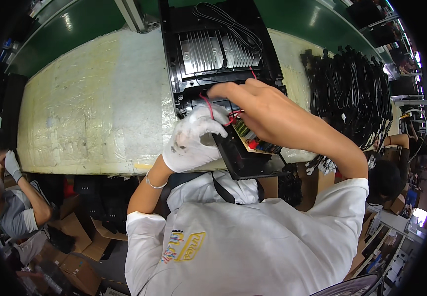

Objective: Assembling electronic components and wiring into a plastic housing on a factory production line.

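Observation:
A black housing with silver finned heat sinks lies across the bench in front of me. At its near edge my left hand, in a stained white glove, curls around the corner of a black panel. A circuit board with green and red parts sits on that panel, partly under my right hand. My bare right hand reaches over the board, its index finger beside a red wire. That fingertip is blurred, so its grip cannot be made out.
A coiled black cable rests on the housing's far end. Many bundled black cables lie at the right of the pale bench. Cardboard boxes stand below left. Another person is at the left, another at the right.

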Demonstrator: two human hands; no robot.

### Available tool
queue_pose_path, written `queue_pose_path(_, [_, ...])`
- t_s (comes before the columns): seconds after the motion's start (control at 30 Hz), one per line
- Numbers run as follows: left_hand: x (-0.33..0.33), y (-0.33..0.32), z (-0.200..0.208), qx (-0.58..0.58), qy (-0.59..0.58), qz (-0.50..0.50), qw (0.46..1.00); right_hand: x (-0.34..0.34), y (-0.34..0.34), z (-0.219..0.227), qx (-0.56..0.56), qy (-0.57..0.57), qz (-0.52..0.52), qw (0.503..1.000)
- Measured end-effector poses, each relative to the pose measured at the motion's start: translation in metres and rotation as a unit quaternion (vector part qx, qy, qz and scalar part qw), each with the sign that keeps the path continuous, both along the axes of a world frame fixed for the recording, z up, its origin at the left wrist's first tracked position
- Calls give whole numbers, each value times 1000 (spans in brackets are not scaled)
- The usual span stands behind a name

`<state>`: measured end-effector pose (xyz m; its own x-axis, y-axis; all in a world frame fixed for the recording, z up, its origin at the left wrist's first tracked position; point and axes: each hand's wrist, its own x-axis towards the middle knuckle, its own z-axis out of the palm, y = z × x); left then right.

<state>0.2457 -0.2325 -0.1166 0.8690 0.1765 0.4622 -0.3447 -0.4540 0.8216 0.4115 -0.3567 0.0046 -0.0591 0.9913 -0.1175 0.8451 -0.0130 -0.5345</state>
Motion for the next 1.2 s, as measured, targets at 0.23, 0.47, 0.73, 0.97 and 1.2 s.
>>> queue_pose_path(0.23, [6,2,-8,-51,-53,-16,997,1,-8,-13,108,81,-99,986])
queue_pose_path(0.47, [4,4,-7,-13,-17,-3,1000,10,-9,-11,152,56,52,986])
queue_pose_path(0.73, [3,2,-6,12,8,22,1000,15,-1,-9,98,64,125,985])
queue_pose_path(0.97, [9,7,-7,-82,39,-59,994,3,-1,14,96,-81,79,989])
queue_pose_path(1.2, [4,1,-20,-72,-22,25,997,16,9,3,100,-46,165,980])
